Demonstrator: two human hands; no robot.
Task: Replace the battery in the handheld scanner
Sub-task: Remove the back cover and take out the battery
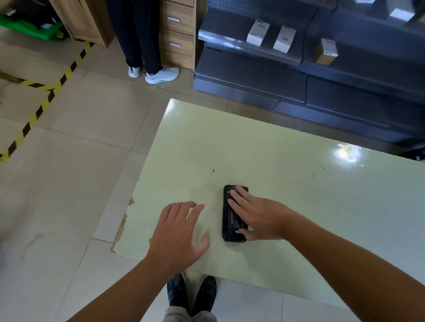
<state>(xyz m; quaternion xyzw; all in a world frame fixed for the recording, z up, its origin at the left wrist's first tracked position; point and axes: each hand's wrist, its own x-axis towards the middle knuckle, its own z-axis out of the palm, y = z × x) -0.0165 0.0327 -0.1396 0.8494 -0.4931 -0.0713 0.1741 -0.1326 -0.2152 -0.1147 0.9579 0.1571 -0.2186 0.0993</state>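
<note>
The black scanner (234, 213) lies flat on the pale green worktop (301, 200), and the right hand (257, 216) rests spread on top of it, probably to keep it from sliding, while the left hand (180, 234) hovers open and empty just beside the scanner.

This looks like a shop or stockroom: dark metal shelving (294, 60) with a pegboard back carries a few small boxes (258, 33), yellow-and-black hazard tape (43, 105) marks the tiled floor (68, 180), and a wooden drawer unit (177, 27) stands beyond the pale green tabletop (279, 163).
</note>
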